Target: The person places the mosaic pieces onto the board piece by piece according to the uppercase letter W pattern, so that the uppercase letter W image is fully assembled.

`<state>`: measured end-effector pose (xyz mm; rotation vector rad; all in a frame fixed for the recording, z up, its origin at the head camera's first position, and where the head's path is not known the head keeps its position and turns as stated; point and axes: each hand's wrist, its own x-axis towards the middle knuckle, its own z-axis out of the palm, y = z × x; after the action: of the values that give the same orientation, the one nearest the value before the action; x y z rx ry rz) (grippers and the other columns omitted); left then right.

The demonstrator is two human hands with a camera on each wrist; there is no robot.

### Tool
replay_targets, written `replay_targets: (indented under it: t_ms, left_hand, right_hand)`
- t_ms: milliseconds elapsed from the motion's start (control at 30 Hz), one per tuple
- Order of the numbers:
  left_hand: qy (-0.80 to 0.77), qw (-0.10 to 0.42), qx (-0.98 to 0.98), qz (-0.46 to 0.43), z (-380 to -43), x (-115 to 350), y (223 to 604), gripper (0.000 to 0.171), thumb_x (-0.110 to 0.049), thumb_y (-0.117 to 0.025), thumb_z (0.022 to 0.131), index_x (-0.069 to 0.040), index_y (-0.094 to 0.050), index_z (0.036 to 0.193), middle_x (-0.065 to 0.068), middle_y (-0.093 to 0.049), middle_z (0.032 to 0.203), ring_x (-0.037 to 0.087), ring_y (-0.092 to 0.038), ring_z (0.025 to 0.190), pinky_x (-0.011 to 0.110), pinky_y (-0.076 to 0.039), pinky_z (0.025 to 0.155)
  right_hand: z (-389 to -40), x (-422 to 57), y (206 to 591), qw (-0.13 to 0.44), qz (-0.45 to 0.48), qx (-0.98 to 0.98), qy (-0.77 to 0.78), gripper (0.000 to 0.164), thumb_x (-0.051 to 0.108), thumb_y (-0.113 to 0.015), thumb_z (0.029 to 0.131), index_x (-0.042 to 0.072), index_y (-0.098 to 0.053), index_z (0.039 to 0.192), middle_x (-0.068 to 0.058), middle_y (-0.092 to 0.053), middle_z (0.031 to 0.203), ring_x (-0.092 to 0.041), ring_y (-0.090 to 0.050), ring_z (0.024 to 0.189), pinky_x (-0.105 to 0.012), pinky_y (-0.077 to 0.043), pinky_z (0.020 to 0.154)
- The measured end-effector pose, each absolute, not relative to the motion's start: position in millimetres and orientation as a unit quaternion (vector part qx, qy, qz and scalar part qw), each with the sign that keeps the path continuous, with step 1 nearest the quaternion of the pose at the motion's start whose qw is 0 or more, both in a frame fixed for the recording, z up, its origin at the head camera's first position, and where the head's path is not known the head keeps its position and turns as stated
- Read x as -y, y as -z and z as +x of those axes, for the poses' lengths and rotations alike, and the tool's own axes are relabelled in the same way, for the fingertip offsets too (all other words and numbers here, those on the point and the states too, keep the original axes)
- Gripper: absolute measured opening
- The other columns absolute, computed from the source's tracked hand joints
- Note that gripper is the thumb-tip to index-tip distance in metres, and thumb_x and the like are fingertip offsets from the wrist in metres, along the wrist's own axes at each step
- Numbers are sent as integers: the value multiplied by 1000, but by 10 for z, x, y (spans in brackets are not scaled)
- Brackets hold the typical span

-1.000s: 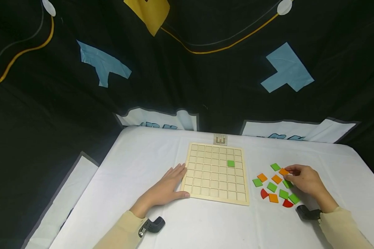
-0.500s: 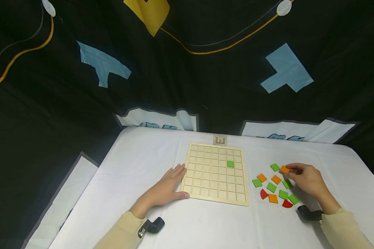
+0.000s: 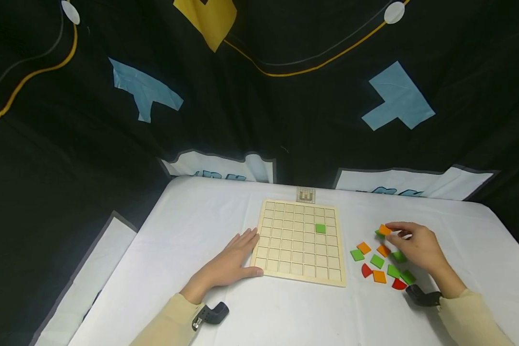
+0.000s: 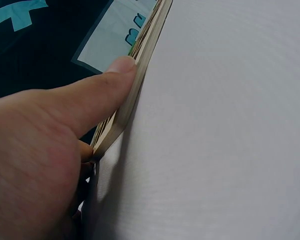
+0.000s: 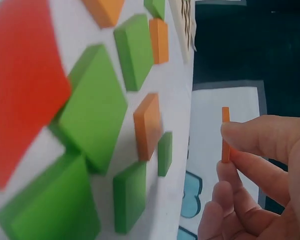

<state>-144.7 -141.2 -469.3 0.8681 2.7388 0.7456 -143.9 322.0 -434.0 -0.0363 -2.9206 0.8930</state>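
Observation:
My right hand (image 3: 419, 245) pinches an orange square tile (image 3: 385, 229) between thumb and fingers. In the right wrist view that orange tile (image 5: 225, 135) is seen edge-on, lifted off the table. Below it lie several loose green tiles (image 3: 376, 261), orange tiles (image 3: 379, 276) and red wedge-shaped pieces (image 3: 366, 270). My left hand (image 3: 229, 259) lies with fingers extended along the left edge of a wooden grid board (image 3: 294, 240). Its thumb (image 4: 102, 92) touches the board's near edge in the left wrist view. One green tile (image 3: 320, 228) sits in a cell toward the board's upper right.
A small patterned card (image 3: 305, 194) lies behind the board. The table has a white cloth (image 3: 294, 317). A dark curtain (image 3: 259, 120) with blue and yellow shapes hangs behind it.
My right hand has picked up the orange tile from the pile's far side and moved it left, over a green tile. The left hand stays on the board.

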Motion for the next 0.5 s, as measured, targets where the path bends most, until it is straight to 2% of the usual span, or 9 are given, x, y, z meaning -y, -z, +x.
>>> replay_targets:
  t_ms: [133, 367, 500]
  left_hand:
    - [-248, 89, -920, 289, -1442, 1413, 4695, 94, -54, -66, 92, 3, -27, 156, 14, -16, 167, 27, -9, 154, 45, -7, 125]
    - [-250, 88, -920, 289, -1437, 1410, 4684, 94, -53, -66, 92, 3, -28, 156, 14, -16, 166, 28, -9, 154, 46, -7, 125]
    - [-250, 86, -920, 290, -1434, 1409, 4680, 93, -53, -66, 92, 4, -28, 156, 15, -16, 166, 28, -10, 154, 46, -7, 125]
  right_hand:
    - [-1443, -3157, 4322, 55, 5, 954, -296, 34, 14, -67, 92, -3, -68, 122, -27, -65, 115, -36, -58, 93, -27, -51, 57]
    - [-1446, -3063, 4305, 57, 19, 954, -294, 35, 15, -72, 91, -2, -70, 121, -27, -64, 117, -36, -60, 93, -32, -52, 67]
    - [-1454, -3003, 4304, 59, 23, 954, -292, 33, 12, -73, 90, 0, -71, 120, -26, -65, 118, -34, -60, 90, -33, -52, 68]
